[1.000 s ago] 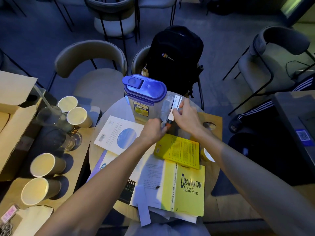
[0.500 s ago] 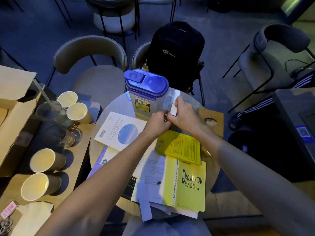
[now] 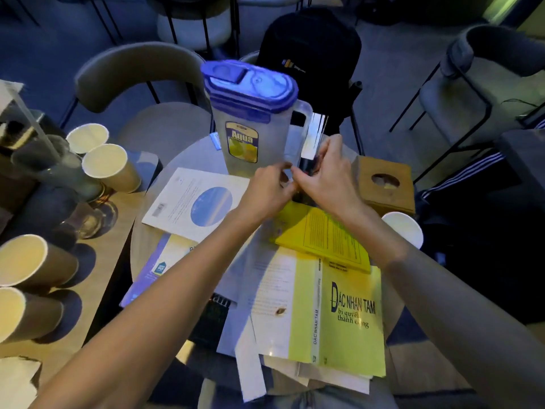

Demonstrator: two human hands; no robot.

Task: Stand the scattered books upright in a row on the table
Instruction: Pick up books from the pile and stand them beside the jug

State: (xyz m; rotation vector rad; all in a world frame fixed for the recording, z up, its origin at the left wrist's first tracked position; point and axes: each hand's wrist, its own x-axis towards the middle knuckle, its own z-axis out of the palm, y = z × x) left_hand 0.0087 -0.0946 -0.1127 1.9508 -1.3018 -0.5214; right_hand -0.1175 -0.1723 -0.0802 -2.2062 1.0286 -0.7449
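A thin dark book (image 3: 313, 137) stands upright against the handle side of the Aqua pitcher (image 3: 250, 119). My left hand (image 3: 267, 187) pinches its lower near edge, and my right hand (image 3: 327, 175) grips it from the right. Flat on the small round table (image 3: 188, 156) lie a white book with a blue circle (image 3: 196, 203), a small yellow book (image 3: 327, 240), a large yellow "Dac Nhan Tam" book (image 3: 348, 314), a purple-edged book (image 3: 156, 267) and a dark book (image 3: 211, 320) under loose pages.
Several paper cups (image 3: 110, 168) and glasses stand on the wooden table at left. A brown tissue box (image 3: 385, 184) and a white cup (image 3: 404, 228) sit at right. Chairs ring the table; one holds a black backpack (image 3: 309, 54).
Both hands stay on the thin book beside the pitcher; it has been brought more upright and closer to the pitcher's handle. The view has shifted slightly closer.
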